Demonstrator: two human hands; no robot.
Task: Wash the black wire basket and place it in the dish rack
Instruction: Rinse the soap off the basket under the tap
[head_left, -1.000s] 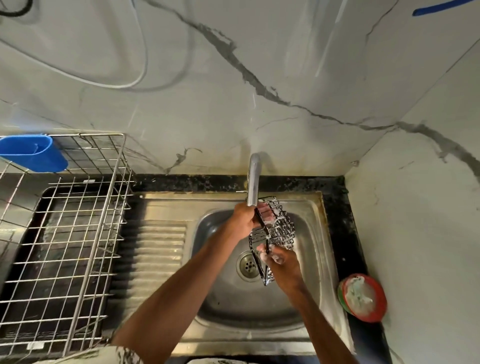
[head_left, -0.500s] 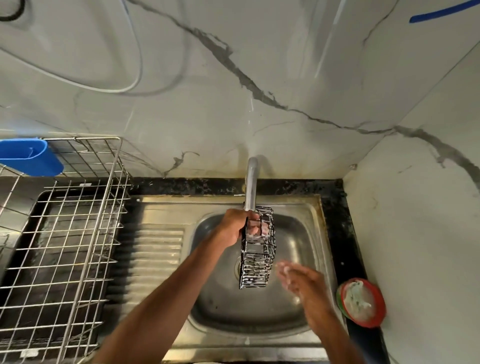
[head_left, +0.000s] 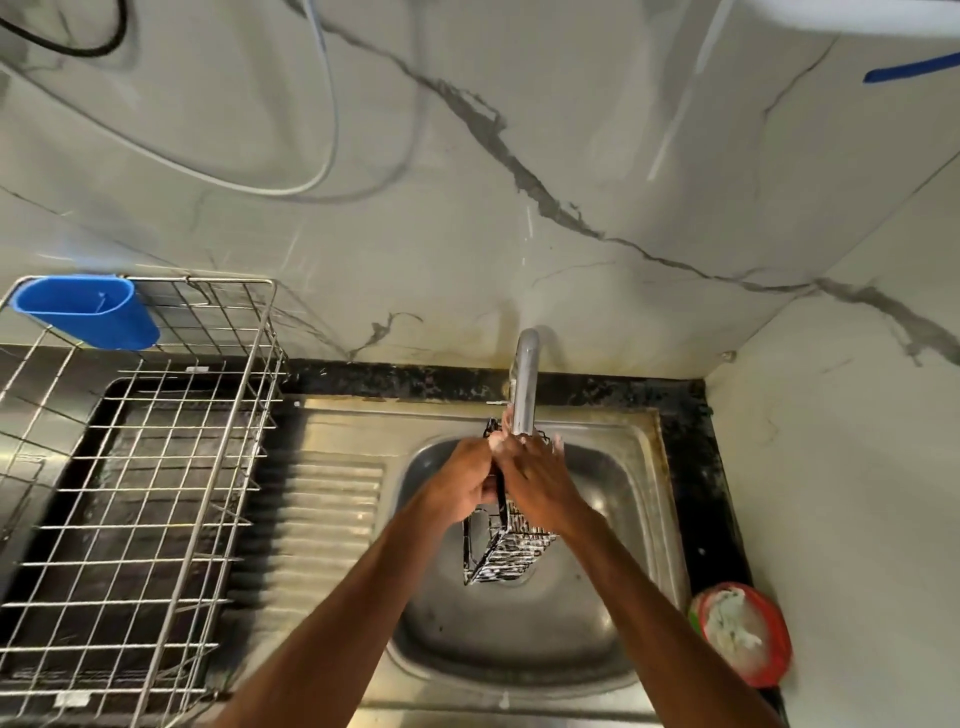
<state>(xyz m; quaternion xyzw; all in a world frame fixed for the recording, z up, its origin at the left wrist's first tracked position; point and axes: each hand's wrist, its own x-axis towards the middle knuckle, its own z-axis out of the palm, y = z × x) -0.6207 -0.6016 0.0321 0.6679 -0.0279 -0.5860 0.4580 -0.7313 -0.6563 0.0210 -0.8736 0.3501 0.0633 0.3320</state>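
Observation:
The black wire basket (head_left: 506, 551) hangs upright over the steel sink bowl (head_left: 613, 613), right under the tap spout (head_left: 524, 384). My left hand (head_left: 465, 480) grips its upper left side. My right hand (head_left: 537, 483) lies flat over its upper right side, fingers reaching up to the spout's tip. Both hands hide the basket's top half; only its lower end and a bit of its rim show. The dish rack (head_left: 156, 499), a silver wire frame, stands to the left of the sink.
A blue plastic cup (head_left: 85, 309) hangs on the rack's back left corner. A red round tub with white soap paste (head_left: 743, 631) sits on the black counter at the right of the sink. The ribbed drainboard (head_left: 332, 514) lies between rack and bowl.
My right hand has come back up from the sink's right side onto the basket near the spout. The basket has tilted slightly; my left hand keeps its hold.

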